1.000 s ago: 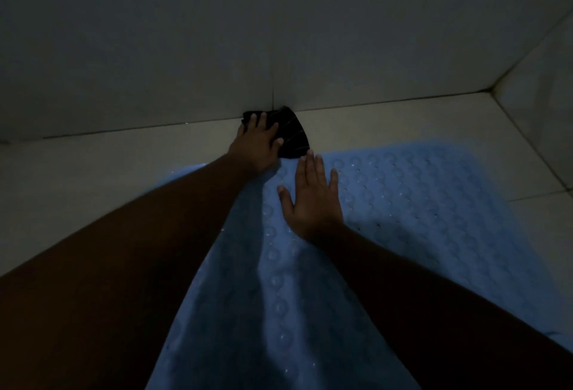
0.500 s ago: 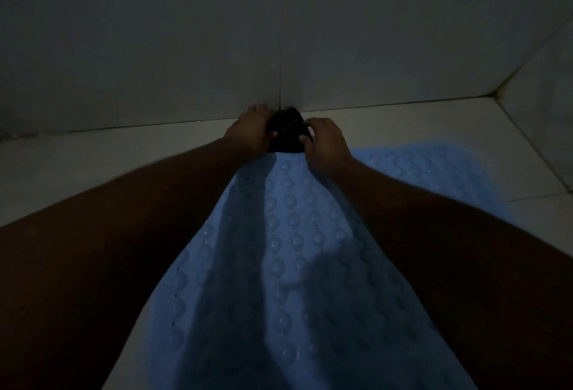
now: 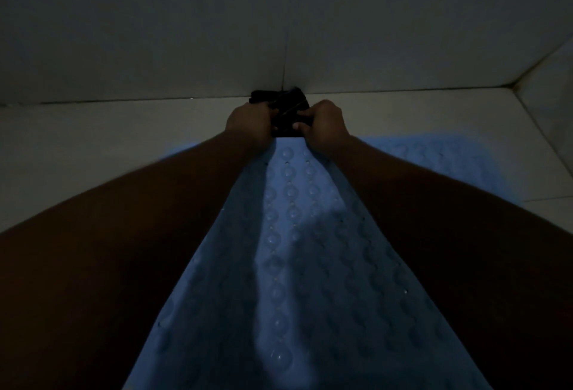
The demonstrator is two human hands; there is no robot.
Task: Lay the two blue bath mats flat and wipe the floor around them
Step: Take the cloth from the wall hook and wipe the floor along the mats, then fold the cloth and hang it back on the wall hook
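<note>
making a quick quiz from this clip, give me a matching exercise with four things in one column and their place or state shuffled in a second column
Things:
1. dark crumpled cloth
2. blue bubble-textured rubber bath mat
3. left hand
4. pale tiled floor

Place or state:
A. lies flat beneath both forearms
B. bare strip between mat and wall
C. gripped from both sides, against the wall base
D. closed on the cloth's left side

Pairs: 1-C, 2-A, 3-D, 4-B

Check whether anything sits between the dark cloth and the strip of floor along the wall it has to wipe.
Nothing visible does. Left hand and right hand both grip the dark cloth, already at the floor by the wall, beyond the blue mat.
</note>
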